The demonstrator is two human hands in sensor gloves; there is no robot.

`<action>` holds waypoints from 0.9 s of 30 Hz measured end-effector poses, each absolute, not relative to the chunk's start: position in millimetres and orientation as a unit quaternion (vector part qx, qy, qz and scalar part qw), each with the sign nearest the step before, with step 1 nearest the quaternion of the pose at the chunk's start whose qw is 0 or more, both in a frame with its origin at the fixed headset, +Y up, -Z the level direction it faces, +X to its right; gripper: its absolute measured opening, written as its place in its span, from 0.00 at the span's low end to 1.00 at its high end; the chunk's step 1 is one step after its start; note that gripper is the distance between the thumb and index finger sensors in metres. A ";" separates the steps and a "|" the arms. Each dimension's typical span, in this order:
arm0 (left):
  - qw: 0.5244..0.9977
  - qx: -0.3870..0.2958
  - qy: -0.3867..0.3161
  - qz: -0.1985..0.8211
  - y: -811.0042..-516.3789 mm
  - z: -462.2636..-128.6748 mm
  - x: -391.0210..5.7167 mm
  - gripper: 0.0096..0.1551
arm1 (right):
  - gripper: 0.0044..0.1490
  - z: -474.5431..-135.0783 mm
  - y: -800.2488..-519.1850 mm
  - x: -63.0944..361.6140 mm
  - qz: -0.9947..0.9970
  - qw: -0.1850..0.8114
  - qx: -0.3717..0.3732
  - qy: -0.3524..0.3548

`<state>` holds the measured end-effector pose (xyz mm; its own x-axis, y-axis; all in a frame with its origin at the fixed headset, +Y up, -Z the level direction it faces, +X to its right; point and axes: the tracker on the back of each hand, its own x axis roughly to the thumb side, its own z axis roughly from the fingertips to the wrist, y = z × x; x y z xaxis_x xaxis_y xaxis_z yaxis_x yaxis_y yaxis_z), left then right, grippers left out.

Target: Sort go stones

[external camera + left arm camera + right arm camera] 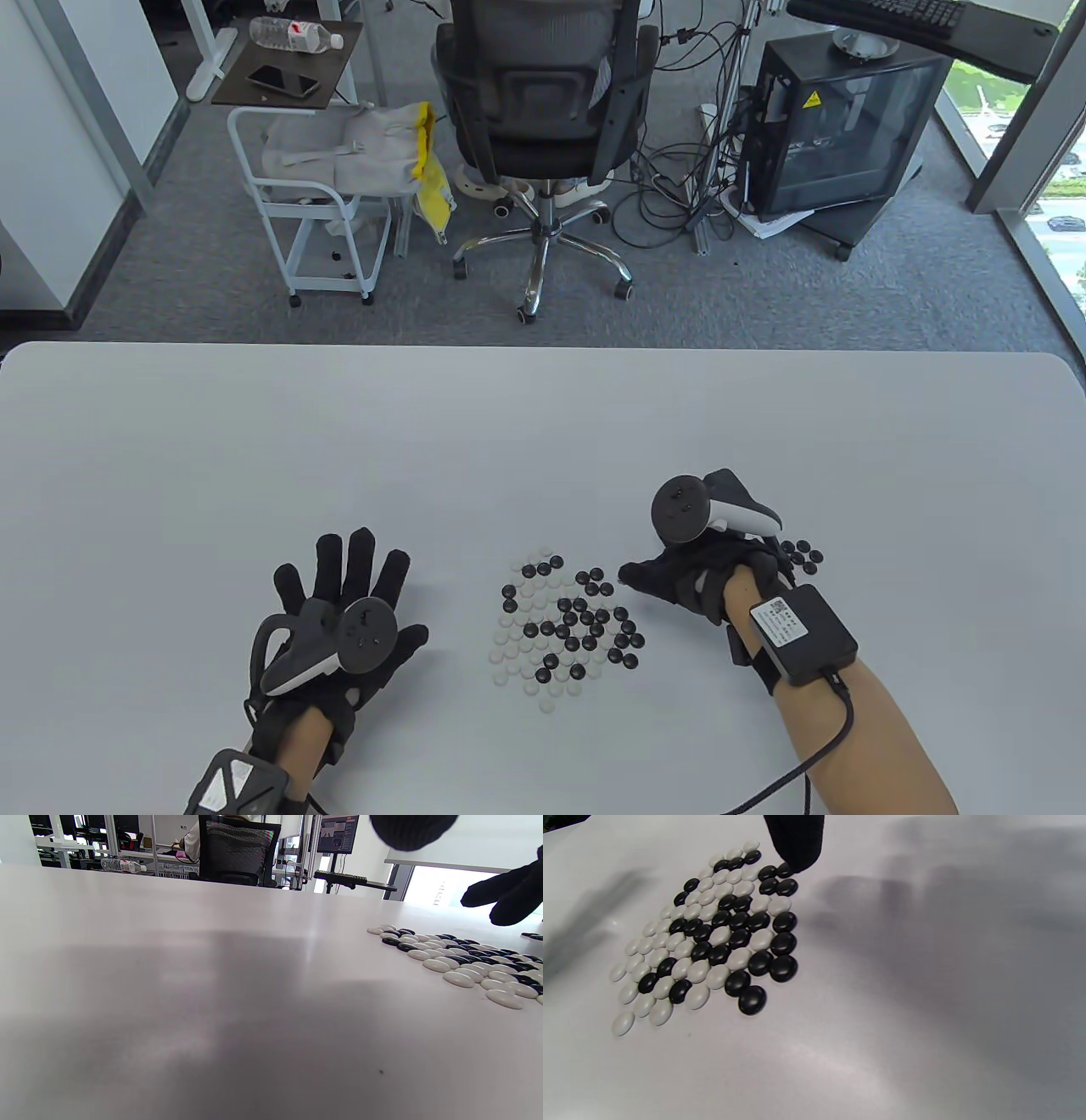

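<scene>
Black glossy stones (801,552) barely begun beside the right hand (700,577), fingertip extended; mixed black-and-white stone pile (564,624) remains; left hand (339,624) spread flat.

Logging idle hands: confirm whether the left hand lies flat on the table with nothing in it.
Yes, the left hand rests palm-down on the table, fingers spread straight, clear of the mixed stones.

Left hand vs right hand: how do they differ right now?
The left hand lies flat with fingers spread, well clear of the mixed pile; the right hand has a fingertip at the pile's edge, by a black stone. The left hand has no stones beside it; the right hand has a small black group just to its right. Both wear black gloves with a tracker on the back.
</scene>
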<state>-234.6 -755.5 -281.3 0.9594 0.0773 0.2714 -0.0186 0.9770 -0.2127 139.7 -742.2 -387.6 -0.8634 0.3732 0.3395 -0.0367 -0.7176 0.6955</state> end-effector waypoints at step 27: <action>0.984 -0.110 -0.136 0.030 -757.6 -282.4 -242.6 0.52 | 0.44 -387.9 -755.8 262.1 0.921 0.104 0.056 0.372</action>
<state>-242.6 -757.6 -282.4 0.9614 0.0884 0.2606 -0.0286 0.9740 -0.2248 262.1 -755.8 -387.9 -0.9723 0.2324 0.0253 -0.1495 -0.7014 0.6969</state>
